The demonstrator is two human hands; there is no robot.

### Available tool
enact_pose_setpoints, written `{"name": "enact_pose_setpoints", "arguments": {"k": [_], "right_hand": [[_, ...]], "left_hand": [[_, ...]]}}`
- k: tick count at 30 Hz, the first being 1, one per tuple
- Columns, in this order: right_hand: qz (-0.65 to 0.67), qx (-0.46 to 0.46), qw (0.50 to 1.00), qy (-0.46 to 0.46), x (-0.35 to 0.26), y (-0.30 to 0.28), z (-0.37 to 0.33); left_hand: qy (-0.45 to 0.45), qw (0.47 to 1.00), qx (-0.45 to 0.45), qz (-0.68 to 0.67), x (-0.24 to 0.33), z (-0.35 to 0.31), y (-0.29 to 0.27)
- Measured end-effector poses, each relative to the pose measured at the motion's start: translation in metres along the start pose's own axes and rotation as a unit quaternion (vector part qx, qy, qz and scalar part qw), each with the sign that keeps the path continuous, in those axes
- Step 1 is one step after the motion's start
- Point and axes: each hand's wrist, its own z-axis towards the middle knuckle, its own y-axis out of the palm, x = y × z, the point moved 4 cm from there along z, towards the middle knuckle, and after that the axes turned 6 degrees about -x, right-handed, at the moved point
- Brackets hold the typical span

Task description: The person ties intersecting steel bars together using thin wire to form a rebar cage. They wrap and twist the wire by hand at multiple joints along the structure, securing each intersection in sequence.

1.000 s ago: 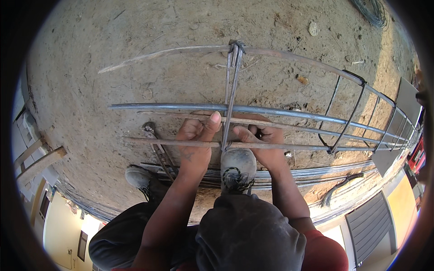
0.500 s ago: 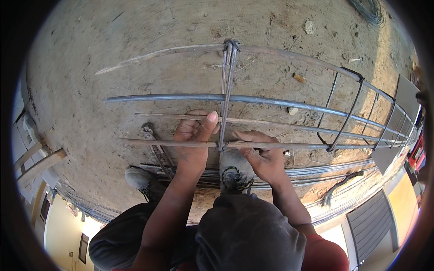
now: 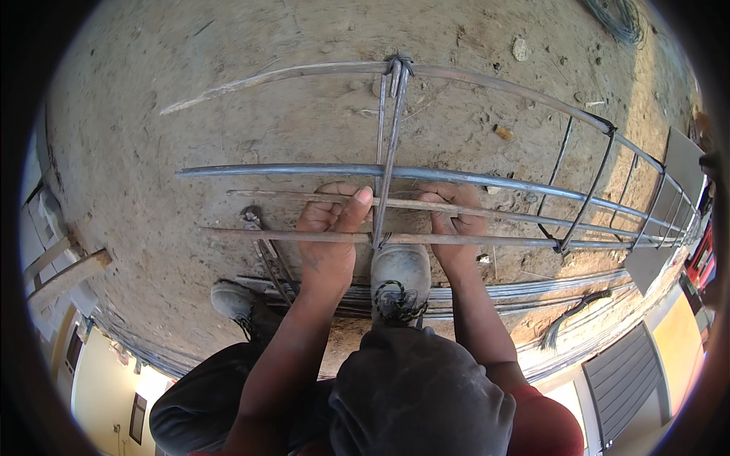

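A rebar cage of long steel bars lies across in front of me, with a square stirrup (image 3: 388, 144) standing around the bars between my hands. Fingers of my left hand (image 3: 331, 216) are wrapped round a thin inner rebar (image 3: 277, 195), just left of the stirrup, thumb pressed toward it. On the stirrup's right side, my right hand (image 3: 460, 213) is closed at the same rebar, its fingers partly hidden behind it. The nearest rebar (image 3: 502, 241) crosses in front of both hands. Dark tie wire (image 3: 400, 62) binds the stirrup's far corner to the far bar.
A pair of pincers (image 3: 266, 251) lies left of my shoe (image 3: 401, 277). Loose steel bars (image 3: 517, 290) run along the ground behind the cage. A bunch of cut tie wire (image 3: 574, 315) rests at right, and a wire coil (image 3: 620, 21) sits far right. More stirrups (image 3: 589, 186) stand along the cage.
My right hand has moved from the near rebar at the stirrup's lower corner up to the thin inner rebar. The stirrup's top has shifted slightly right and away; my left hand moved slightly right.
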Motion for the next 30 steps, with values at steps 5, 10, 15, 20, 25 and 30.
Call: {"name": "enact_pose_setpoints", "arguments": {"k": [5, 10, 15, 20, 25, 30], "right_hand": [[-0.061, 0.055, 0.996, -0.034, 0.007, -0.001, 0.011], [-0.108, 0.123, 0.986, -0.045, 0.012, -0.006, 0.016], [-0.116, 0.151, 0.978, -0.084, 0.009, -0.008, 0.032], [-0.21, 0.184, 0.949, -0.146, -0.002, -0.008, 0.04], [-0.213, 0.103, 0.97, -0.054, -0.018, -0.002, 0.0], [-0.1, 0.018, 0.993, -0.055, -0.049, -0.027, -0.037]], "left_hand": [[0.006, 1.0, 0.001, -0.013, -0.007, -0.001, -0.002], [-0.014, 0.999, -0.006, -0.034, -0.008, -0.004, -0.002], [-0.008, 0.995, -0.024, -0.095, -0.004, -0.002, 0.002], [-0.009, 0.995, -0.044, -0.093, -0.002, 0.001, 0.002], [0.013, 0.993, -0.07, -0.091, 0.0, 0.004, 0.001], [-0.005, 0.995, -0.056, -0.078, -0.003, 0.008, -0.001]]}}
